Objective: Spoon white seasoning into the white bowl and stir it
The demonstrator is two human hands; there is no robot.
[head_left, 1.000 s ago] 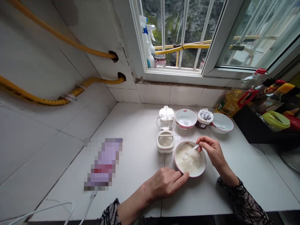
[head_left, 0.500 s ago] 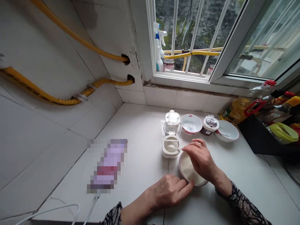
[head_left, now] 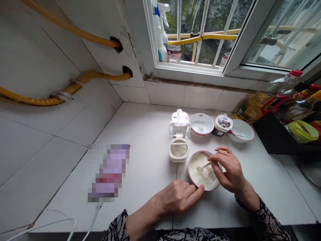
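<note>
My right hand [head_left: 229, 169] pinches the handle of a small white spoon [head_left: 205, 166], whose scoop is over the pale powder in a white bowl [head_left: 190, 174] with a pink rim. On the bowl's near left rim rests my left hand [head_left: 179, 197], its fingers curled and the fingertip at the edge. Part of that grip is hidden. Just beyond stands a white seasoning jar [head_left: 179, 157] holding pale contents, its clear lid [head_left: 180, 122] tipped back.
Behind are a flowered white bowl [head_left: 202, 125], a lidded jar [head_left: 222, 124] with dark contents and another bowl [head_left: 244, 130] with a spoon inside. Oil and sauce bottles [head_left: 255, 103] stand by a black rack [head_left: 273, 137] at right. A blurred purple item [head_left: 110, 170] with a white cable lies left.
My right hand has carried the spoon from the open seasoning jar to above the powder in the bowl. My left hand stays at the bowl's rim. The view has shifted slightly.
</note>
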